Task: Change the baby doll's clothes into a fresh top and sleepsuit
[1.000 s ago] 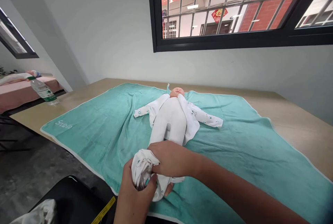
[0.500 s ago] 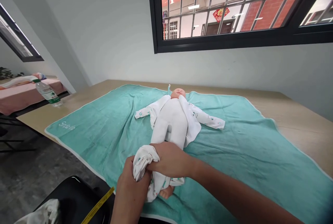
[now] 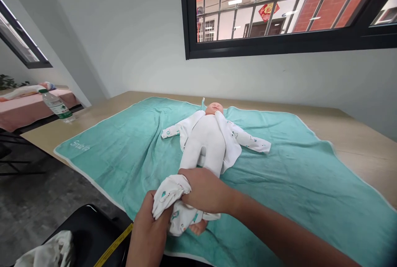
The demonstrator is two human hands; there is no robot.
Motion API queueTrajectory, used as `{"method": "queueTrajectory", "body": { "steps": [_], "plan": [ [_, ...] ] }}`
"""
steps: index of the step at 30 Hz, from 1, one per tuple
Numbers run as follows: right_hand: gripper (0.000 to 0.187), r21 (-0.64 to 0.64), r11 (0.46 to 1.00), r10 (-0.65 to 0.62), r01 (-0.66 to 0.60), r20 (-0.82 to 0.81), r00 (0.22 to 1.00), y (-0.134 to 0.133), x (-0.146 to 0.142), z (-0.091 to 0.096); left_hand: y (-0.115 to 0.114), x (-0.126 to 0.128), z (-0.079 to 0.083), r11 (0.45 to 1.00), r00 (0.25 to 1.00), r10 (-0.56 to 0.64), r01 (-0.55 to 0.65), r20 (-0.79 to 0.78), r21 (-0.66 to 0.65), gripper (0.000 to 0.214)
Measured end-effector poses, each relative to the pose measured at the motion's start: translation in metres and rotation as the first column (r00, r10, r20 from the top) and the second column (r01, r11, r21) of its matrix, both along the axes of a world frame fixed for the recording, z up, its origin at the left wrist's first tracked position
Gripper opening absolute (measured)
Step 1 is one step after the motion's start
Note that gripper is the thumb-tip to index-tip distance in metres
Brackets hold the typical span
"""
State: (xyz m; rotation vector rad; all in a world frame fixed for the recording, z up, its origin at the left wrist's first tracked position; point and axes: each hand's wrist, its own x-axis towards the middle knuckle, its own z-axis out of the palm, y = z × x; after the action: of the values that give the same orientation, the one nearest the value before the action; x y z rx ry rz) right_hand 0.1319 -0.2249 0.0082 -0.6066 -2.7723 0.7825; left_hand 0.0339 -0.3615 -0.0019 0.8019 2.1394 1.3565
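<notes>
A baby doll point(image 3: 207, 141) lies on its back on a teal towel point(image 3: 130, 143), head toward the wall, its white printed romper open around the torso with sleeves spread. My left hand point(image 3: 149, 234) is closed on the bunched leg fabric of the romper point(image 3: 169, 194) at the doll's feet. My right hand point(image 3: 203, 190) is closed over the doll's lower legs and the same fabric. One bare doll foot point(image 3: 198, 228) sticks out below my right hand.
The towel covers a wooden table point(image 3: 356, 143) against a white wall under a barred window. A water bottle point(image 3: 57, 106) stands at the table's far left corner. A black seat point(image 3: 83, 234) with a yellow tape and white cloth point(image 3: 46, 254) is at bottom left.
The bunched romper leg has been pulled down and toward me by my left hand, exposing a bare doll foot. The view shifted slightly.
</notes>
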Motion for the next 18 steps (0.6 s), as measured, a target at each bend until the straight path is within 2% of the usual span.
{"method": "queueTrajectory", "body": {
  "steps": [6,13,18],
  "plan": [
    [0.009,0.019,1.000,0.003,-0.002,-0.023,1.000,-0.0006,-0.0018,-0.0038,0.0004,-0.0019,-0.0008,0.999,0.995,0.009,-0.012,0.104,0.036,0.041],
    [0.010,0.023,1.000,0.005,-0.004,-0.037,0.999,-0.0011,-0.0019,-0.0053,-0.0022,-0.0049,-0.0049,0.997,0.980,0.020,-0.034,0.199,0.066,0.037],
    [0.009,0.026,1.000,0.013,-0.012,-0.042,0.999,-0.0009,-0.0015,-0.0053,-0.0018,-0.0044,-0.0062,0.988,0.958,0.014,-0.058,0.288,0.143,0.032]
  ]
}}
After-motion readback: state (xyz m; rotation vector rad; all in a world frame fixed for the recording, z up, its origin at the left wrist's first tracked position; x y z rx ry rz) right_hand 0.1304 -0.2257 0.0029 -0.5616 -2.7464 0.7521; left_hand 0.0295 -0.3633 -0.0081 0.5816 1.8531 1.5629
